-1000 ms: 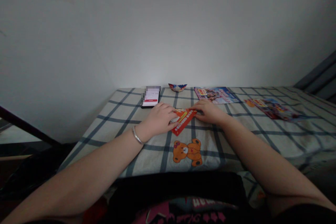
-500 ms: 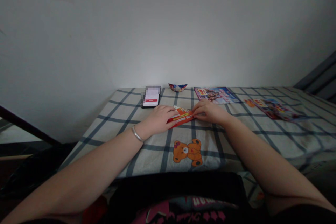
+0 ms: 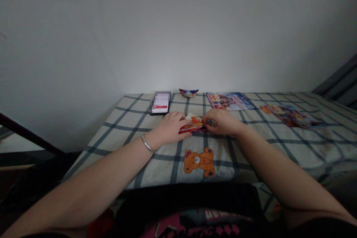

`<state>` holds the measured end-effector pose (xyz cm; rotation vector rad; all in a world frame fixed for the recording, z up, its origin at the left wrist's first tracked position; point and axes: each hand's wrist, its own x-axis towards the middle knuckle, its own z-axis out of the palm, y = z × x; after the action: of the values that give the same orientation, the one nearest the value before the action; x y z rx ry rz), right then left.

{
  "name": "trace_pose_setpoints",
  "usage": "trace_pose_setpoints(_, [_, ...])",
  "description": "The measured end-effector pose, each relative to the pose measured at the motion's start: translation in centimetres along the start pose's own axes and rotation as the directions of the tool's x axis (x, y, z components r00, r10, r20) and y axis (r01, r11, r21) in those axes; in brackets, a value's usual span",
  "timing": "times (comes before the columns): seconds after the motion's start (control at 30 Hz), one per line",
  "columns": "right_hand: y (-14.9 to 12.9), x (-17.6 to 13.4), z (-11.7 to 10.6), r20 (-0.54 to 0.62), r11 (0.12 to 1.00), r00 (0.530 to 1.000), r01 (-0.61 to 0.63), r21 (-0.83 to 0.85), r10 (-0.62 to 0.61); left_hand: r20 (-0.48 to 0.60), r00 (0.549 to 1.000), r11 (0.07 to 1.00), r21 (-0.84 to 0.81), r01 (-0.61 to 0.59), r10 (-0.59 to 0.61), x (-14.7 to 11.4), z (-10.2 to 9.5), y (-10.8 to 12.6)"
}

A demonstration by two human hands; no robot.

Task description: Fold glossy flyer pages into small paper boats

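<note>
A red and orange printed paper (image 3: 195, 122), partly folded, lies on the checked tablecloth in front of me. My left hand (image 3: 173, 127) rests on its left side with the fingers spread, and a silver bangle is on that wrist. At the paper's right side, the fingers of my right hand (image 3: 220, 121) pinch its edge. The hands cover both ends of the paper, so its full outline is hidden.
Behind my left hand lies a phone (image 3: 160, 103) with a lit screen. A small folded paper boat-like shape (image 3: 189, 92) stands near the wall. Two colourful leaflets, one at the back (image 3: 230, 101) and one farther right (image 3: 292, 116), lie on the tablecloth (image 3: 156, 167).
My right hand has shifted slightly down and turned, drawing the paper's right edge with it. More of a purplish edge shows below the red part. The left hand has barely moved.
</note>
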<state>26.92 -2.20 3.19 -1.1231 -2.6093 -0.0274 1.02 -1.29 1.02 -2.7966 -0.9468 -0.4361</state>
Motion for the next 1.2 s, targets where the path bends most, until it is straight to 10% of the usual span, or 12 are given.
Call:
trace_pose_setpoints(0.33, [-0.4, 0.6, 1.0, 0.042, 0.98, 0.979, 0.198, 0.015, -0.198, -0.002, 1.0, 1.0, -0.012, 0.007, -0.007, 0.4, -0.5, 0.0])
trace_pose_setpoints(1.2, [-1.5, 1.3, 1.4, -0.03, 0.954, 0.958, -0.286, -0.086, 0.285, -0.081, 0.993, 0.995, -0.05, 0.087, -0.091, 1.2, 0.4, -0.4])
